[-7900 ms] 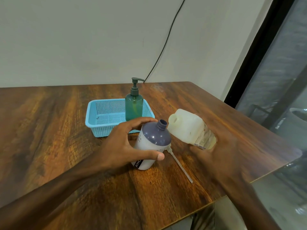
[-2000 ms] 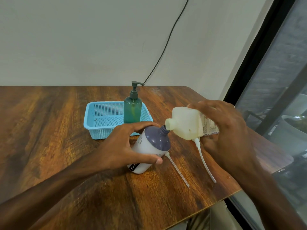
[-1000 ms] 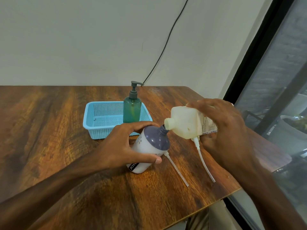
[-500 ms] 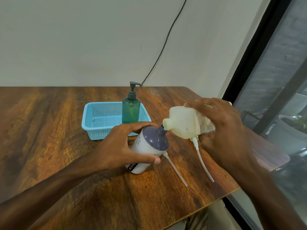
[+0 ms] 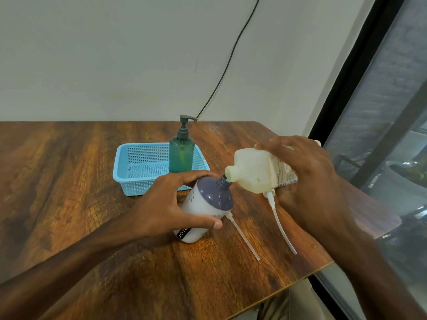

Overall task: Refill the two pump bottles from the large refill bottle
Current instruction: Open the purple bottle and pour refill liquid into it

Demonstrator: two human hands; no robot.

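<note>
The refill bottle (image 5: 254, 172) lay almost level above the bench (image 5: 69, 181), its long axis running left to right, mouth aimed left and slightly down. That mouth met the open neck of the white pump bottle (image 5: 203, 209), which leaned right to receive it. Everything turned on that 1 junction: the lip had to stay over the neck as you tipped further.

Your right hand (image 5: 307, 179) had its grip wrapped over the refill bottle's rear half, and was the nearer hand to it. Your left hand (image 5: 171, 204) had its grip clamped round the white bottle's body, base on the bench.

The white bottle's black label read "JOY", the rest hidden. The refill bottle's label carried small print too fine to read.

2 dip tubes (image 5: 245, 241) slanted toward you. I could not tell whether the right one was held. Behind, the green pump bottle (image 5: 181, 155) stood capped in the blue basket (image 5: 116, 174).
</note>
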